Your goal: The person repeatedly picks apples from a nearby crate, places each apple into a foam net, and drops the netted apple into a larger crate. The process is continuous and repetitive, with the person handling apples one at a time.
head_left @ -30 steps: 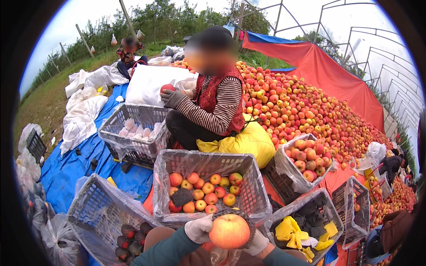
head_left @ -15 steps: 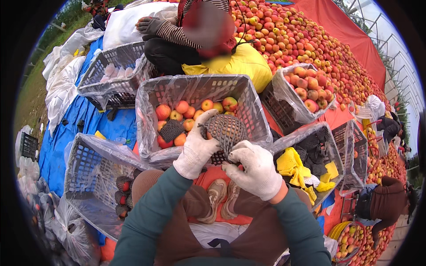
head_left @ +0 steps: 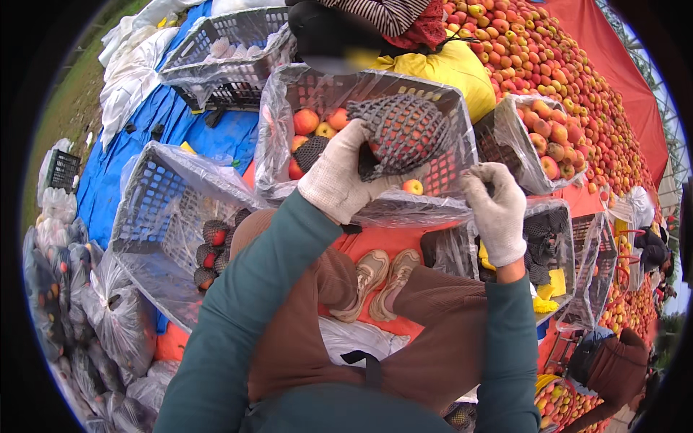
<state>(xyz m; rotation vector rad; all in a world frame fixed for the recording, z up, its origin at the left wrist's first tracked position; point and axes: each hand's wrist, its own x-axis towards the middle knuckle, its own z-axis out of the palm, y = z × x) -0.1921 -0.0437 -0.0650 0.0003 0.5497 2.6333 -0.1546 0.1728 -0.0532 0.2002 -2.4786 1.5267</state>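
Note:
My left hand (head_left: 345,173), in a white knit glove, is closed around an apple in a dark grey foam net (head_left: 413,133). Red skin shows through the mesh, and a loose fold of net hangs below the thumb. The fruit is above a lined plastic crate (head_left: 278,137), with several bare apples (head_left: 306,122) and a netted apple (head_left: 312,152) inside. To the right, apart from the fruit, my gloved right hand (head_left: 498,209) is raised with thumb and forefinger curled together in a ring. I see nothing in it.
At left, a lined crate (head_left: 148,209) contains netted apples (head_left: 215,234). Dark nets (head_left: 538,249) and yellow pieces (head_left: 552,289) lie in a right-hand crate. Beyond are an apple-filled crate (head_left: 523,148), a large apple heap (head_left: 570,86) and a seated person (head_left: 339,32) by a yellow sack (head_left: 455,76).
My right hand has let go of the net and moved right, away from the fruit. My left hand has carried the netted apple up and right. The view has shifted.

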